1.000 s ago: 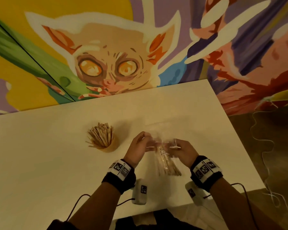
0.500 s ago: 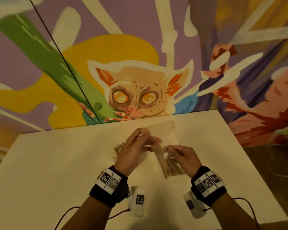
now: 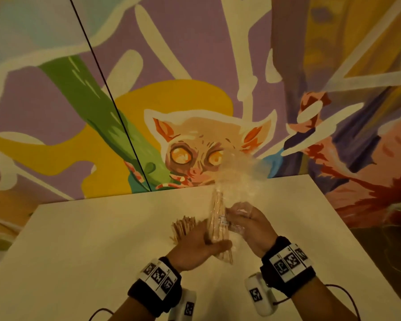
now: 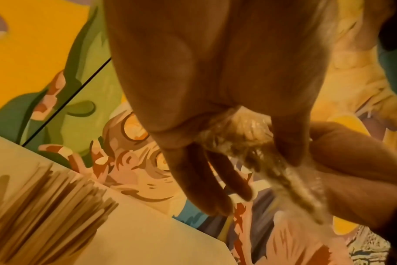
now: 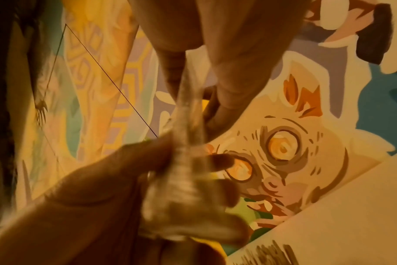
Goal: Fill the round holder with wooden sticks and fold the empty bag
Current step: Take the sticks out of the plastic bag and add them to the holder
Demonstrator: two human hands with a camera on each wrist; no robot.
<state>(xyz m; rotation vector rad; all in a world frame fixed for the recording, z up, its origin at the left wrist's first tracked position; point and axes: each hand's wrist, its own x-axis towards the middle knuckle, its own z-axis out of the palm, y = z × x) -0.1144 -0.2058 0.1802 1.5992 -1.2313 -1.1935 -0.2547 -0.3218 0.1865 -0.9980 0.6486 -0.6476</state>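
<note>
A clear plastic bag (image 3: 218, 218) holding a bundle of wooden sticks stands nearly upright above the white table (image 3: 90, 256). Its empty upper part (image 3: 239, 172) is blurred against the wall. My left hand (image 3: 202, 246) grips the bag's lower end, thumb across the front. My right hand (image 3: 245, 221) pinches the crumpled plastic beside the sticks. The round holder, packed with sticks (image 3: 183, 228), sits just behind my left hand, its body hidden. In the left wrist view the bag (image 4: 249, 141) runs under my palm and the holder's sticks (image 4: 45, 206) fan out lower left. The right wrist view shows the bag (image 5: 188, 147) between both hands.
A painted mural wall (image 3: 195, 147) rises at the table's far edge. The table's right edge (image 3: 347, 228) drops off to the floor close beside my right hand. Bare tabletop stretches to the left of the holder. Cables trail from both wrist units toward me.
The bag has swung from lying low, sticks pointing toward me, to nearly upright and higher. My left hand shifted from its top down to its lower end. The head view tilted upward.
</note>
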